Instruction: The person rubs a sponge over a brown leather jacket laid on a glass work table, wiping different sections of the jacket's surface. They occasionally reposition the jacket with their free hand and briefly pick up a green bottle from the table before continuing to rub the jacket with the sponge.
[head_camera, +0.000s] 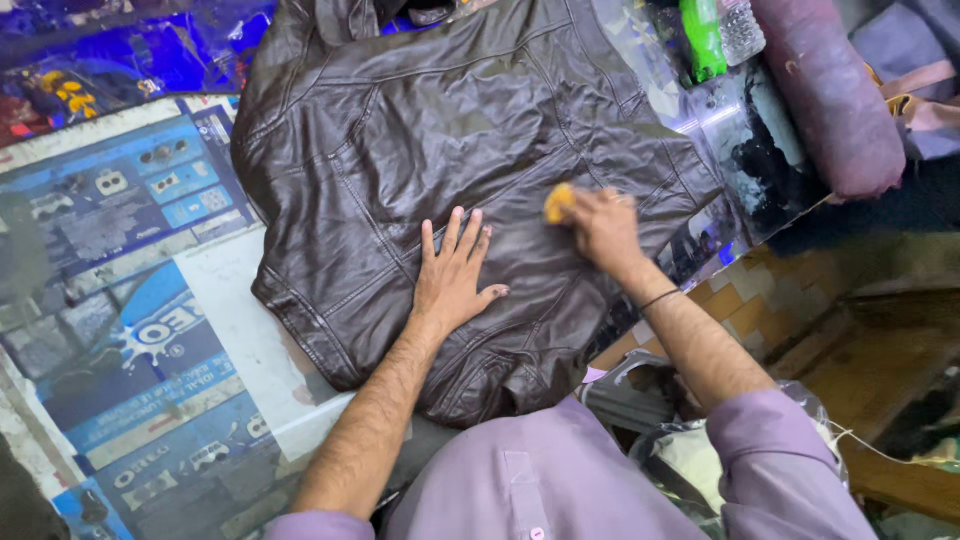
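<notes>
The left hand (455, 275) lies flat with fingers spread, pressing on the dark brown leather jacket (440, 150) spread over the printed table cover (130, 300). Just beside it, the right hand (605, 228) is closed around a small yellow sponge (558, 201), which touches the jacket's surface near its middle.

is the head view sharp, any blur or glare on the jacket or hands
Head view: the right hand and the yellow pad in its grip are smeared by motion blur; the left hand, flat on the jacket, is sharper; soft sheen on the brown leather, no hard glare; the bottles at the top edge are soft; the blue corner at top left looks oversaturated.
</notes>
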